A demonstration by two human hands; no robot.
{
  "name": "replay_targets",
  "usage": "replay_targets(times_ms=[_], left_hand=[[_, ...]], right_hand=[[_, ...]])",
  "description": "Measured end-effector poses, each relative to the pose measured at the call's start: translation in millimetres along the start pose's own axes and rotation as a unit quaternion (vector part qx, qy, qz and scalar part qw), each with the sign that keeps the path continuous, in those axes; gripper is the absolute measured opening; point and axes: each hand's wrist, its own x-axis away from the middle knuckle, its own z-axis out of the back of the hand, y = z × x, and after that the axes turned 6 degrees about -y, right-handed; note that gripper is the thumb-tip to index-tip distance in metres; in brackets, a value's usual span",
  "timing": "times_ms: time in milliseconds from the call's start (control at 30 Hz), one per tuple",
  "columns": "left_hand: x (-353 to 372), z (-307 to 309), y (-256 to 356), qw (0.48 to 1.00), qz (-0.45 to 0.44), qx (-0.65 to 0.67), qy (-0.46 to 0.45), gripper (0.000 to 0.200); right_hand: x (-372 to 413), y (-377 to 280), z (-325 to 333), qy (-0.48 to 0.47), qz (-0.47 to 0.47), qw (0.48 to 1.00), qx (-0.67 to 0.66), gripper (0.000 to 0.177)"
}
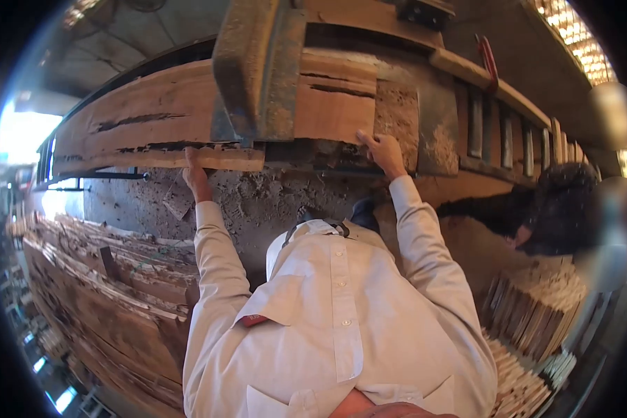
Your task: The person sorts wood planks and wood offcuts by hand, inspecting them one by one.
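**At the sawdust-caked saw bed: both hands on a cracked slab**

Nearest the camera, a pale beige button-up shirt (341, 327) fills the lower view, and its two long sleeves stretch forward. At the end of the left sleeve, the left hand (196, 177) has its grip clenched on the lower edge of a long reddish-brown wooden slab (153, 115) with dark cracks along it, fingers hooked onto the thin bottom strip. The right hand (383, 153) lies released, fingers spread flat against the slab's end where smooth wood meets a rough, crumbly grey patch (397, 115).

The wooden slab runs level across the view just beyond both hands, above a grey surface thick with sawdust (272, 202). A dusty rust-brown metal plate (258, 70) stands in front of its middle, between the two hands.

To the left lies a heap of thin brown wood offcuts (111, 292); to the right, bundles of pale cut sticks (536, 313). Beside those, another person in a dark sleeve (488, 209) bends low.
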Motion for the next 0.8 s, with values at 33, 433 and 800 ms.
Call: replay_targets(times_ms=[33, 433, 800], left_hand=[[-7.1, 1.7, -6.2, 1.0, 0.007, 0.017, -0.003, 0.069], [6.1, -5.0, 6.5, 0.999, -0.033, 0.01, -0.006, 0.076], [-11.8, -3.6, -12.0, 0.998, -0.046, 0.037, -0.007, 0.074]], right_hand=[[-2.3, 0.4, 0.7, 0.003, 0.006, 1.0, 0.002, 0.062], [-5.1, 0.4, 13.5, -0.028, 0.033, 0.997, 0.071, 0.073], [-14.8, 10.8, 7.9, -0.009, 0.036, 0.998, 0.046, 0.068]])
